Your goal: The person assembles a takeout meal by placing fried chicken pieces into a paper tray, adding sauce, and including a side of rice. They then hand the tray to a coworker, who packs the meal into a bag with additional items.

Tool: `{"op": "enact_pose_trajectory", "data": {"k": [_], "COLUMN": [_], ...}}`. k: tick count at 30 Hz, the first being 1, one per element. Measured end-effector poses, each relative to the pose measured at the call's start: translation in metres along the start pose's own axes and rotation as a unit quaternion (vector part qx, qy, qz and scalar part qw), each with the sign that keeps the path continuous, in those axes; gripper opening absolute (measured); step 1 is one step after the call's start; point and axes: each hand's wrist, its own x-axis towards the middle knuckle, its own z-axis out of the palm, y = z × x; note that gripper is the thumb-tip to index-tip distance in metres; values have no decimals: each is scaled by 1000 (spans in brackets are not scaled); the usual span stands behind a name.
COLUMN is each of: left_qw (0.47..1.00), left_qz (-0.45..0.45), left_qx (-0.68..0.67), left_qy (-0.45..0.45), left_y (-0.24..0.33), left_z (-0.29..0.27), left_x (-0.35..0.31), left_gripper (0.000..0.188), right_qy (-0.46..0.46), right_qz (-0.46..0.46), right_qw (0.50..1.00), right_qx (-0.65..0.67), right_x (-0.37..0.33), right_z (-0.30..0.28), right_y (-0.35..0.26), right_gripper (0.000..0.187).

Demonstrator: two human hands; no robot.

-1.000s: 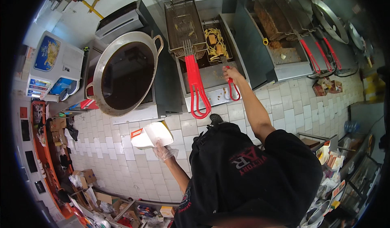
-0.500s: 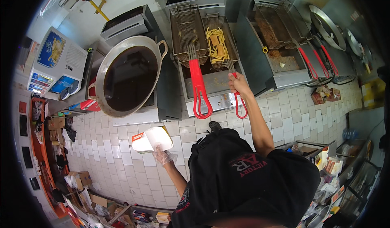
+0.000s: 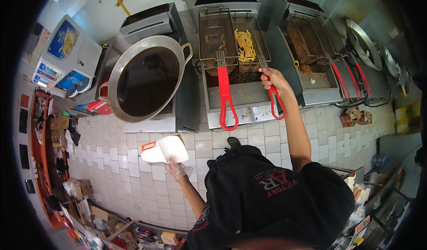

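My right hand (image 3: 275, 81) is bare and closed round the red handle of a wire fryer basket (image 3: 257, 27). Yellow fries (image 3: 248, 52) and a couple of larger golden-brown pieces (image 3: 244, 40) lie in that basket, over the fryer (image 3: 242, 116). To its left sits a second fryer basket (image 3: 216, 36), its red handle pointing toward me; only crumbs show in it. My left hand (image 3: 176, 167), in a clear plastic glove, grips an open white cardboard box (image 3: 165, 150) with orange on its side, held low over the floor. The box looks unfilled.
Left of the fryer stands a wide two-handled pan (image 3: 183, 67) of dark liquid. Beyond it is a white and blue machine (image 3: 75, 49). Another fryer (image 3: 318, 92) with red-handled baskets is on the right, near hanging pans (image 3: 364, 43). Cluttered shelves (image 3: 120, 232) lie behind me.
My right hand and the basket handle have moved slightly right, and the handle slants more. The fries have bunched together. The whole view has shifted a little; the box stays in my left hand.
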Motion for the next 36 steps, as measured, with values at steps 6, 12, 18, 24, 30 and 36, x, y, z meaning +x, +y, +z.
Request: {"op": "enact_pose_trajectory", "data": {"k": [6,12,18,24,30,36], "left_qw": [1000,1000,996,997,996,988], "left_qz": [4,-4,6,23,19,39], "left_qx": [3,-25,89,60,84,152], "left_qy": [-5,6,-24,-33,-10,-2], "left_y": [4,3,-11,-18,-17,-3], "left_z": [13,31,46,41,-5,-69], "left_x": [-16,-22,-14,-8,-2,31], "left_gripper": [50,50,53,48,53,56], "right_qy": [170,66,-73,-98,-66,-30], "right_qz": [-206,-285,-22,-69,-109,-154], "right_qw": [926,927,988,984,985,986], "right_qx": [-268,-234,137,133,112,51], "right_x": [-8,-44,-40,-67,-98,-106], "right_z": [-4,80,200,156,126,130], "right_y": [36,3,16,9,25,16], "right_gripper": [36,42,16,16,16,18]}}
